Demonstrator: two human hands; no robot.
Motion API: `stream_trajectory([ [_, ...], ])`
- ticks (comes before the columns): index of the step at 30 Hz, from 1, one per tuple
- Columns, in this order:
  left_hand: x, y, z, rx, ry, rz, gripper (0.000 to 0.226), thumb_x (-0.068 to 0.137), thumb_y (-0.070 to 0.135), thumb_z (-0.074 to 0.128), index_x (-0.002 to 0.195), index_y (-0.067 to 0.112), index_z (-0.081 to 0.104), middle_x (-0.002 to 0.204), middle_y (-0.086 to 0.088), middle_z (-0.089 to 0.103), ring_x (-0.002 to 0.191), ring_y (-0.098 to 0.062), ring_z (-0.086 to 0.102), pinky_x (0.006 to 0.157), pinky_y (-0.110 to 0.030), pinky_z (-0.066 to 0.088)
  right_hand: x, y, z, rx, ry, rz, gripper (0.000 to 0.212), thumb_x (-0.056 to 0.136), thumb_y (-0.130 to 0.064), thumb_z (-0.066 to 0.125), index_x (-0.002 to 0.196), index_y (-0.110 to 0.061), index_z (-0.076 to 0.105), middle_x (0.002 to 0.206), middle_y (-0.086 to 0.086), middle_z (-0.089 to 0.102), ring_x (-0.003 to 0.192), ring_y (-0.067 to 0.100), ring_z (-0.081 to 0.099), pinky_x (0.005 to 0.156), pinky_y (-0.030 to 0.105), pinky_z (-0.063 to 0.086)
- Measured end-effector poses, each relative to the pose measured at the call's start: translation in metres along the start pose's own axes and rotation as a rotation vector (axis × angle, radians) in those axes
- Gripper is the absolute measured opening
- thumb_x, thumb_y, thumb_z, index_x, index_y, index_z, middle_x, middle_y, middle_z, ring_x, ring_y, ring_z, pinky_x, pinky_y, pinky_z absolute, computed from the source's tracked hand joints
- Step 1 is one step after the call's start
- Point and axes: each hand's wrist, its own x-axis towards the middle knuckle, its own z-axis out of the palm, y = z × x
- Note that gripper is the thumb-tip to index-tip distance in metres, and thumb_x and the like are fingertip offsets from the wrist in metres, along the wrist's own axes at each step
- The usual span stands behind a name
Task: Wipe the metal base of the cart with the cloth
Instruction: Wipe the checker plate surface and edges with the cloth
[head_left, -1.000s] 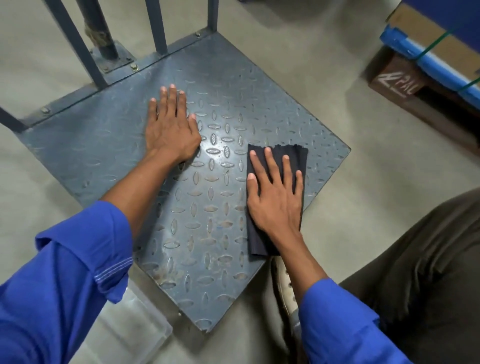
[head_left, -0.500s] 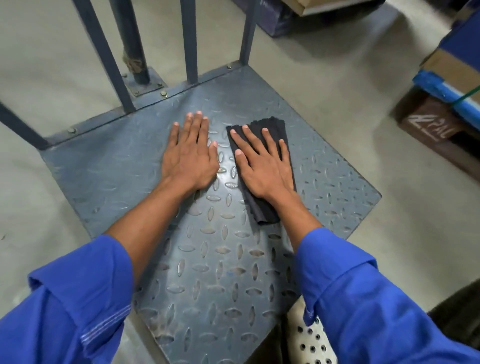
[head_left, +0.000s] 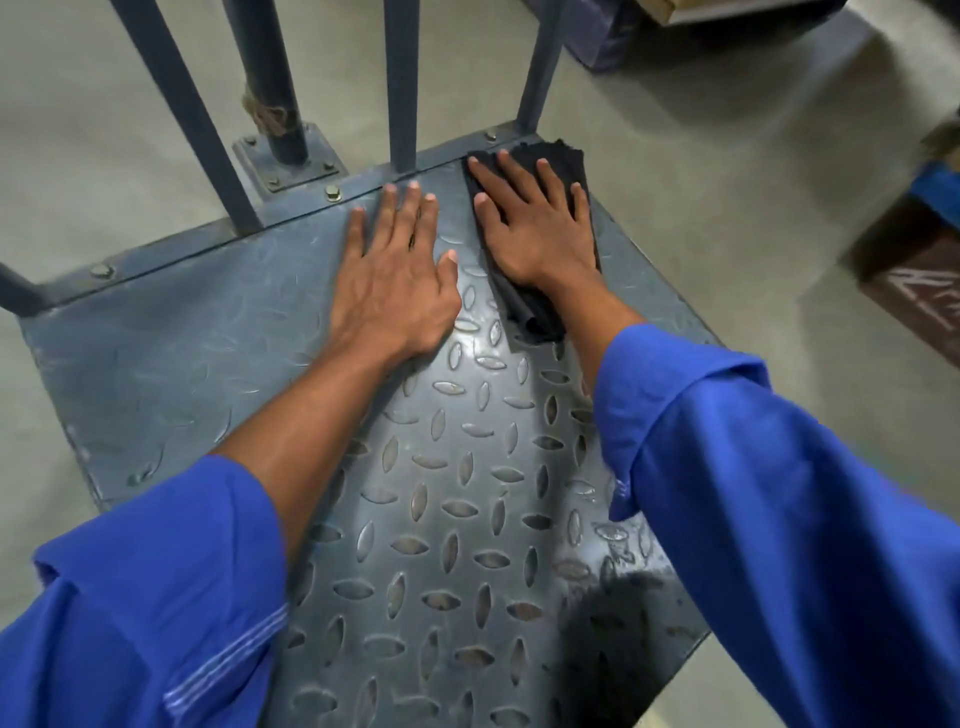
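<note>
- Cloth (head_left: 563, 158), dark and folded, lies on the metal base (head_left: 467, 493) of the cart, at its far edge, just beside one upright bar (head_left: 537, 62) of the frame.
- Right hand (head_left: 540, 228) lies flat on the cloth and presses it down; its grip is released, with fingers straight and spread.
- Left hand (head_left: 395, 280) rests flat on the bare metal, just beside the right hand; its grip is also released.
- Both arms wear blue sleeves (head_left: 156, 597).
- The base has a raised oval pattern and stands on a grey floor (head_left: 701, 208).
</note>
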Motion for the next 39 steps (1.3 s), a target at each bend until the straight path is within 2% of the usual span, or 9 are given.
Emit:
stream_trajectory([
  [4,0.007,0.002,-0.002,-0.003,0.006,-0.02,0.067,0.112,0.045,0.015,0.171,0.014,0.003,0.179,-0.005,-0.001,0.166,-0.022,-0.007,0.134,-0.051,-0.005,0.006,-0.005,-0.004,-0.005,-0.029,-0.013,0.052,0.109,-0.057,0.019,0.161,-0.06,0.018,0.175,-0.019,0.013,0.164,0.022,0.003,0.13,0.057,-0.004],
  [10,0.005,0.0,-0.003,-0.047,0.047,-0.101,0.065,0.112,0.039,0.018,0.17,0.012,0.008,0.179,-0.007,0.003,0.166,-0.022,-0.001,0.135,-0.046,-0.002,-0.024,0.012,-0.006,-0.049,-0.101,-0.31,0.049,0.111,-0.058,0.018,0.16,-0.062,0.02,0.174,-0.024,0.015,0.164,0.017,0.006,0.131,0.053,0.0],
  [16,-0.018,0.0,0.0,-0.034,0.053,-0.137,0.068,0.111,0.042,0.016,0.17,0.01,0.003,0.179,-0.008,-0.002,0.166,-0.022,-0.007,0.134,-0.045,-0.006,0.006,0.021,-0.012,-0.004,-0.006,0.004,0.052,0.109,-0.058,0.018,0.16,-0.061,0.019,0.175,-0.02,0.014,0.164,0.021,0.005,0.13,0.055,0.0],
  [21,-0.011,-0.002,-0.001,-0.024,0.048,-0.128,0.069,0.111,0.042,0.016,0.17,0.01,0.005,0.18,-0.007,0.0,0.166,-0.021,-0.006,0.134,-0.047,-0.005,-0.024,-0.001,-0.004,-0.063,-0.106,-0.292,0.052,0.111,-0.055,0.017,0.163,-0.056,0.015,0.176,-0.02,0.01,0.165,0.02,0.003,0.131,0.055,-0.002],
  [23,-0.014,-0.002,-0.002,-0.029,0.037,-0.115,0.069,0.111,0.043,0.016,0.17,0.01,0.004,0.179,-0.007,-0.002,0.166,-0.021,-0.007,0.134,-0.047,-0.006,-0.029,0.008,-0.009,-0.059,-0.098,-0.283,0.052,0.111,-0.057,0.018,0.163,-0.057,0.015,0.175,-0.021,0.011,0.164,0.019,0.003,0.131,0.054,-0.001],
  [29,-0.012,-0.001,0.003,-0.031,0.054,-0.128,0.07,0.11,0.044,0.015,0.17,0.01,0.002,0.179,-0.008,-0.005,0.165,-0.023,-0.009,0.133,-0.047,-0.008,-0.072,0.047,-0.01,0.002,0.038,0.166,0.053,0.109,-0.06,0.017,0.162,-0.059,0.014,0.176,-0.02,0.009,0.165,0.02,0.001,0.131,0.053,-0.003],
  [31,-0.011,-0.001,0.003,-0.021,0.057,-0.128,0.07,0.11,0.044,0.014,0.17,0.01,0.002,0.179,-0.009,-0.004,0.166,-0.023,-0.008,0.133,-0.047,-0.008,-0.091,0.027,-0.003,-0.012,0.04,0.141,0.054,0.109,-0.059,0.016,0.163,-0.058,0.012,0.176,-0.019,0.007,0.165,0.02,-0.002,0.131,0.054,-0.006],
  [36,-0.01,-0.002,0.002,-0.023,0.051,-0.12,0.069,0.111,0.044,0.014,0.17,0.011,0.002,0.179,-0.008,-0.004,0.165,-0.023,-0.009,0.133,-0.048,-0.008,-0.094,0.003,0.0,-0.013,-0.003,-0.113,0.052,0.111,-0.056,0.019,0.163,-0.057,0.016,0.175,-0.022,0.013,0.165,0.018,0.002,0.131,0.054,-0.003],
  [39,-0.01,-0.005,0.003,-0.031,0.046,-0.094,0.069,0.111,0.045,0.014,0.17,0.012,0.002,0.179,-0.007,-0.005,0.165,-0.023,-0.01,0.133,-0.048,-0.008,-0.05,0.037,-0.017,-0.021,-0.011,-0.028,0.052,0.11,-0.059,0.018,0.162,-0.059,0.015,0.175,-0.023,0.011,0.164,0.018,0.003,0.131,0.053,-0.001],
])
